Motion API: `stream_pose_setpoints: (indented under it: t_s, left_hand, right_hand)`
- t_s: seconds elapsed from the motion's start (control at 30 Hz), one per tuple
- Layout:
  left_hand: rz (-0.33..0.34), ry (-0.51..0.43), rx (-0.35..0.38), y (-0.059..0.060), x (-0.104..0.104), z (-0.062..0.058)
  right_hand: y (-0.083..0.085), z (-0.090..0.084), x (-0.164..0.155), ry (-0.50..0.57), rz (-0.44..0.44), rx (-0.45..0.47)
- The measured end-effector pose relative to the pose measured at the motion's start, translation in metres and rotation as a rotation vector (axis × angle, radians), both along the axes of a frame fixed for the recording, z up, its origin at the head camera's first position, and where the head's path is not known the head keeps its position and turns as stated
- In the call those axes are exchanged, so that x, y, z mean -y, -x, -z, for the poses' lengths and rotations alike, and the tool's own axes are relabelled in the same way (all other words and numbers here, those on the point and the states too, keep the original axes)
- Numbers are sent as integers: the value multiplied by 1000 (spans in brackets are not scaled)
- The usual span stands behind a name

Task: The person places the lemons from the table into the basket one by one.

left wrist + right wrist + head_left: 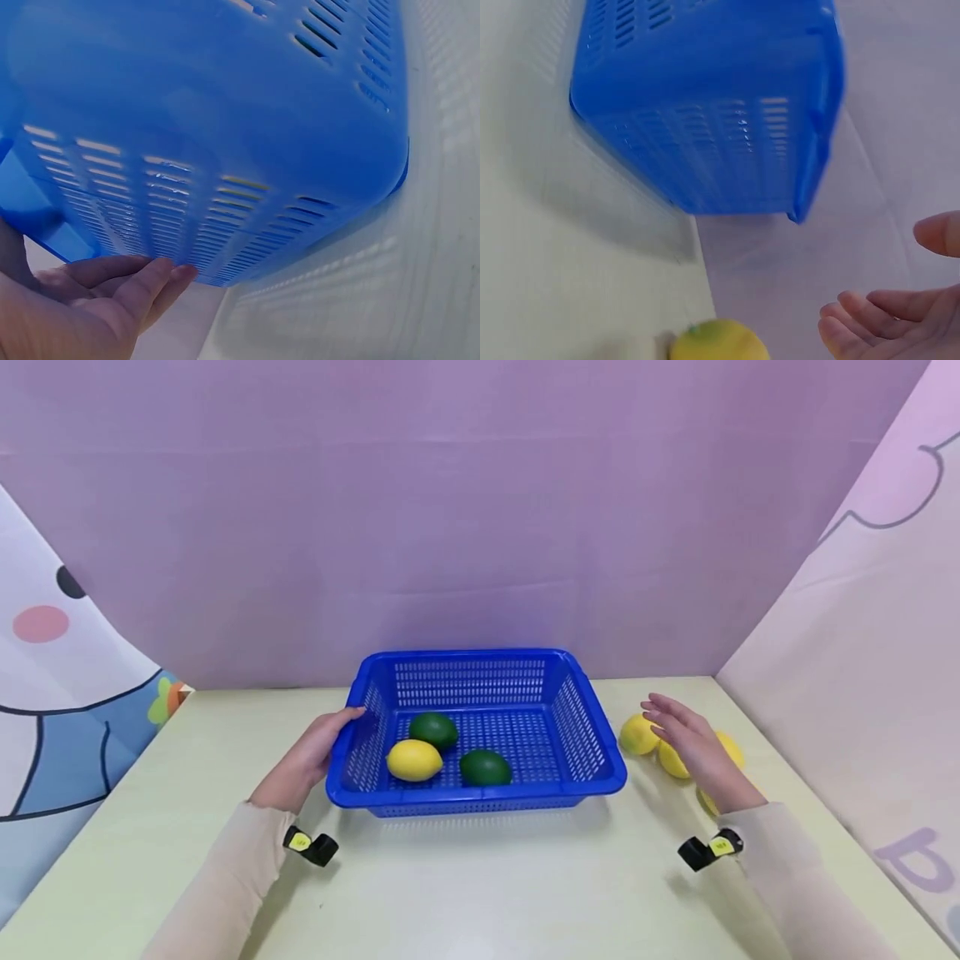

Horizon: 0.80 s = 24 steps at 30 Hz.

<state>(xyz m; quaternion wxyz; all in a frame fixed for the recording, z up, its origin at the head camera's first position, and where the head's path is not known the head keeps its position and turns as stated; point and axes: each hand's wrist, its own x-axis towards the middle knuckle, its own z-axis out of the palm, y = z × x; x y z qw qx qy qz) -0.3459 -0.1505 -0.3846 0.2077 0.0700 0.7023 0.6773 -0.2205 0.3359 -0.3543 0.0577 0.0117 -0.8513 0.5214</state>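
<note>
Against the left wall of the blue basket [480, 727]: left hand [311, 758], fingers straight, pressed flat as if steadying. Right of the basket, right hand [693, 747] spread open, hovering over loose lemons [638, 734]. Perforated plastic, rectangular, mid-surface [480, 885]; inside, one lemon [414, 760], two limes [485, 767].

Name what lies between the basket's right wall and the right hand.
One yellow lemon lies between basket and right hand, seen in the head view.
</note>
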Motion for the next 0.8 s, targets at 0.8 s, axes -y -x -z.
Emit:
stream_pose_setpoints:
  t_s: [0.8]
  left_hand:
    - [3,-94,20,-2,-3,4]
  right_hand:
    - [-50,3,-75,-217,48,-132]
